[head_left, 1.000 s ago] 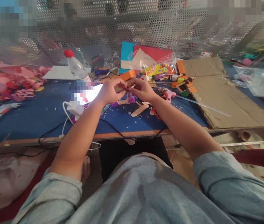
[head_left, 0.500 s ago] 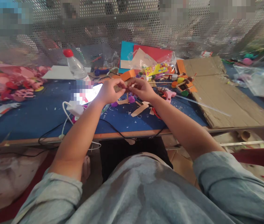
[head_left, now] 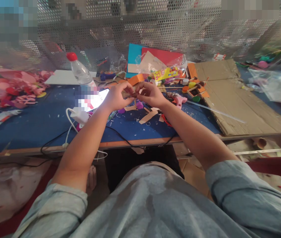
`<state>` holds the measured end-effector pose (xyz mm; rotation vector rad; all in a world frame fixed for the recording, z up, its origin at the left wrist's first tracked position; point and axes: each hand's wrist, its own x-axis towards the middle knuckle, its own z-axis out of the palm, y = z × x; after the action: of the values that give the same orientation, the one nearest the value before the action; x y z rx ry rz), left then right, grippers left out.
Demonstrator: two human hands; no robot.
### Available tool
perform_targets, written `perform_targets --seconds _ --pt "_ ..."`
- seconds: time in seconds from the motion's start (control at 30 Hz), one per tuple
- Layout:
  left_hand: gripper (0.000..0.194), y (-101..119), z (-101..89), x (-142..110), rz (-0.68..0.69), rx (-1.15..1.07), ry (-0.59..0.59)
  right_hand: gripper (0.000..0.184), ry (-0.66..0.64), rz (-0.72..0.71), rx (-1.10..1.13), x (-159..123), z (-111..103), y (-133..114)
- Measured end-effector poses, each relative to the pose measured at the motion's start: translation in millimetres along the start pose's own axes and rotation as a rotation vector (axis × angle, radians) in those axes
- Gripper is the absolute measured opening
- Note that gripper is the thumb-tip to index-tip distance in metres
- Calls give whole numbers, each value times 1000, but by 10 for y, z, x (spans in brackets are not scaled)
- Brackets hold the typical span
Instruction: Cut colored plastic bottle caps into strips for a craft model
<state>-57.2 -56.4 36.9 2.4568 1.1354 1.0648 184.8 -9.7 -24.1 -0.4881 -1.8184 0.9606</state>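
Above the blue table (head_left: 63,99), my left hand (head_left: 117,96) and my right hand (head_left: 152,95) meet at the fingertips. Both are closed in a pinch around something small that I cannot make out, mostly hidden by the fingers. Below them lie purple pieces (head_left: 139,105) and tan paper strips (head_left: 148,116). A pink glue gun (head_left: 180,100) rests to the right of my right hand, and a red-handled tool (head_left: 166,120), partly hidden by my forearm, is nearer the edge. Beside my left wrist is a lit phone (head_left: 98,100).
A clear bottle with a red cap (head_left: 80,71) stands behind the phone. Pink cut-outs (head_left: 13,87) are heaped at the left. Flat cardboard (head_left: 242,105) covers the right side. Coloured sheets (head_left: 163,54) lean at the back by a perforated metal screen (head_left: 150,29). A black cable (head_left: 120,134) crosses the front edge.
My fingertips have shifted slightly against each other, still pinched together in the same spot. The things on the table have not moved.
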Motion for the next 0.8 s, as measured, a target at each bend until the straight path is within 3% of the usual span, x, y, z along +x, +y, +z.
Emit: perform_targets --seconds 0.23,0.6,0.8 --pt "22 -2 -14 -5 -2 -2 -6 34 -27 0 -41 9 -33 23" --pt "20 9 -15 -8 22 -15 1 39 -23 9 -36 -4 17 -56" --pt "23 20 -17 -11 -29 5 -20 42 -2 -7 -79 10 35 -52"
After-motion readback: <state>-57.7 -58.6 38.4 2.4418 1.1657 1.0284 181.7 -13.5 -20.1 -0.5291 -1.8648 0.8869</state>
